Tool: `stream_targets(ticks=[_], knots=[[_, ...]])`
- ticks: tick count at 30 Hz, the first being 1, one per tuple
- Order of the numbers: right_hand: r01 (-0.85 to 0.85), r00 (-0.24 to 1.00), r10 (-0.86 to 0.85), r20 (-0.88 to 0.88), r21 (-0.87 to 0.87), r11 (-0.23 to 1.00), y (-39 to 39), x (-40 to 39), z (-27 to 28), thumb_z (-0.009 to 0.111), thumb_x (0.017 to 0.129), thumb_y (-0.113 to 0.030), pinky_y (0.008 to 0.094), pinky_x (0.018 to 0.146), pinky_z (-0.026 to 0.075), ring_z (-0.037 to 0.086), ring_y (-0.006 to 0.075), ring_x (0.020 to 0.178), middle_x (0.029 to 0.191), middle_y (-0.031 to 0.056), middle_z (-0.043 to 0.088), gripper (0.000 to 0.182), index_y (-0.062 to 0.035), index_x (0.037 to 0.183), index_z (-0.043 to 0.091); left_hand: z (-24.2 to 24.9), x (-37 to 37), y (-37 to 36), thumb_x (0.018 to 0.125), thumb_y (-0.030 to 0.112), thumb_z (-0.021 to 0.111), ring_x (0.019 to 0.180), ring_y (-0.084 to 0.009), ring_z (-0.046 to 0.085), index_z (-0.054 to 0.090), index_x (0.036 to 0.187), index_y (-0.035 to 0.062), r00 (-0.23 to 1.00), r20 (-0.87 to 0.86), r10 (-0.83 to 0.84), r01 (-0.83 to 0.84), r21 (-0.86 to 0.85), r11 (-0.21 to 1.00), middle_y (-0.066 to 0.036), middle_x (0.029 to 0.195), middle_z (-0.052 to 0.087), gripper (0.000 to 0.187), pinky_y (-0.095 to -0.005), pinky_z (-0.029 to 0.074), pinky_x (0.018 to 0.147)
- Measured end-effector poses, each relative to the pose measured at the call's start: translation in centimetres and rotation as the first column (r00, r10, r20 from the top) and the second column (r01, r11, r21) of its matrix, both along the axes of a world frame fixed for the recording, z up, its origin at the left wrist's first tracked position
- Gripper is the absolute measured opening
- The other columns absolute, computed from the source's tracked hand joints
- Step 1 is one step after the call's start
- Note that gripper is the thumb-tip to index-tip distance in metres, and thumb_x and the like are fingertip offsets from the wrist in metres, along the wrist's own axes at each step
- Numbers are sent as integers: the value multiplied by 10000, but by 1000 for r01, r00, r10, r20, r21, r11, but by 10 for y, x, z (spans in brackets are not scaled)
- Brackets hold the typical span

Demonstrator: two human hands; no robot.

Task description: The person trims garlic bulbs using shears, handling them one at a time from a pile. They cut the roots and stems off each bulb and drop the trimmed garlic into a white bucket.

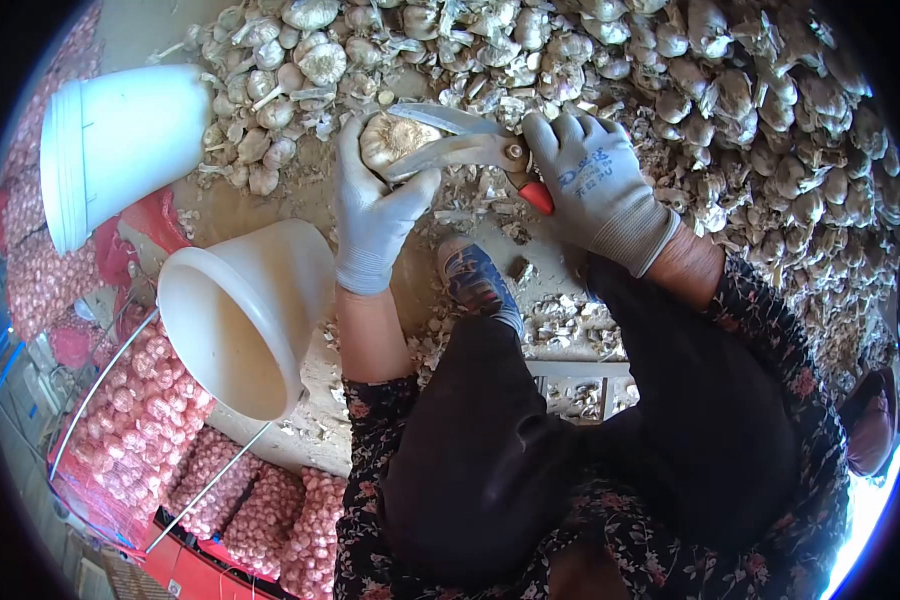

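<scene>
A garlic bulb sits in my gloved left hand, its root side turned up and my fingers closed around it. My gloved right hand grips the red handle of a pair of shears. The two metal blades are spread, one along each side of the bulb. My right palm and fingers hide most of the handles. Both gloves are light grey, with blue print on the back of the right one.
Heaped garlic bulbs cover the floor ahead and to the right. At the left lie a white bucket and an open tub. Net bags of garlic stand lower left. My shoe rests among scattered trimmings.
</scene>
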State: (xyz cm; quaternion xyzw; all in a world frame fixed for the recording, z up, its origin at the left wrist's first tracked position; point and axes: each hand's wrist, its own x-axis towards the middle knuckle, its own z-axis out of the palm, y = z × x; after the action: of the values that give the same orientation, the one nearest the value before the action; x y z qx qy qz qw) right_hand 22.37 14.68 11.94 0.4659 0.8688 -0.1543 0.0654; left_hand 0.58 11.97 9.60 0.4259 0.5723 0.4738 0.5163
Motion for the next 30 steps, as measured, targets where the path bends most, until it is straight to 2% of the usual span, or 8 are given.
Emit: stream_targets(ticks=[3, 12, 17, 20, 21, 23, 27, 30], knots=[[-53, 998, 52, 25, 22, 998, -3, 0, -10, 596, 819, -380, 414, 725, 458, 589, 288, 856, 941, 141, 559, 529, -9, 1168, 455, -7, 2, -5, 652, 55, 751, 856, -122, 567, 406, 1214, -15, 971, -238, 14, 1, 64, 998, -82, 993, 558, 663, -267, 515, 724], [-86, 977, 54, -206, -150, 985, -12, 8, -39, 566, 846, -332, 454, 669, 496, 626, 358, 716, 751, 187, 611, 381, 8, 981, 460, -8, 2, -3, 645, 44, 741, 789, -101, 580, 480, 1109, -9, 993, -109, -43, 21, -197, 980, -61, 919, 589, 535, -242, 510, 681], [21, 993, -56, -106, -303, 953, -7, 16, -49, 524, 882, -281, 459, 657, 508, 641, 355, 693, 720, 187, 631, 285, -17, 965, 454, -28, -4, -5, 664, 56, 744, 859, -125, 596, 485, 1118, -12, 963, -256, -79, 59, -82, 995, -73, 965, 603, 527, -272, 516, 744], [107, 968, -180, -174, -363, 926, -16, 30, -51, 516, 878, -280, 460, 707, 498, 639, 367, 744, 750, 194, 628, 296, -13, 989, 453, -43, -15, -11, 721, 9, 688, 949, -190, 612, 493, 1158, 3, 966, 243, 90, -88, -22, 996, -102, 1069, 595, 478, -277, 516, 827], [101, 968, -176, -179, -363, 926, -21, 34, -51, 516, 878, -280, 460, 707, 498, 639, 367, 744, 750, 194, 628, 296, -13, 989, 453, -45, -15, -16, 721, 9, 688, 949, -190, 612, 493, 1158, 3, 967, 239, 94, -92, -20, 996, -102, 1069, 595, 478, -277, 516, 827], [-4, 959, -85, -269, -316, 949, -29, 40, -51, 529, 866, -301, 461, 762, 478, 628, 385, 814, 819, 218, 618, 344, -7, 1022, 444, -51, -9, -26, 755, -35, 627, 960, -220, 623, 481, 1193, 27, 587, 791, 173, -210, -58, 976, -104, 1085, 595, 466, -299, 526, 835], [14, 930, -163, -328, -412, 911, -32, 23, -42, 535, 860, -373, 460, 778, 468, 601, 424, 869, 907, 263, 590, 444, 10, 1052, 419, -60, 10, -36, 778, -22, 605, 1019, -212, 597, 488, 1214, 99, 426, 901, 82, -148, -20, 989, -64, 1095, 594, 467, -342, 527, 824], [5, 934, -183, -307, -502, 865, -26, 8, -36, 550, 859, -361, 464, 759, 472, 609, 408, 838, 837, 249, 603, 432, 21, 1014, 423, -54, 18, -39, 765, 14, 631, 1002, -198, 587, 492, 1197, 99, 477, 867, 142, -145, -82, 986, -59, 1096, 585, 462, -354, 517, 794]])
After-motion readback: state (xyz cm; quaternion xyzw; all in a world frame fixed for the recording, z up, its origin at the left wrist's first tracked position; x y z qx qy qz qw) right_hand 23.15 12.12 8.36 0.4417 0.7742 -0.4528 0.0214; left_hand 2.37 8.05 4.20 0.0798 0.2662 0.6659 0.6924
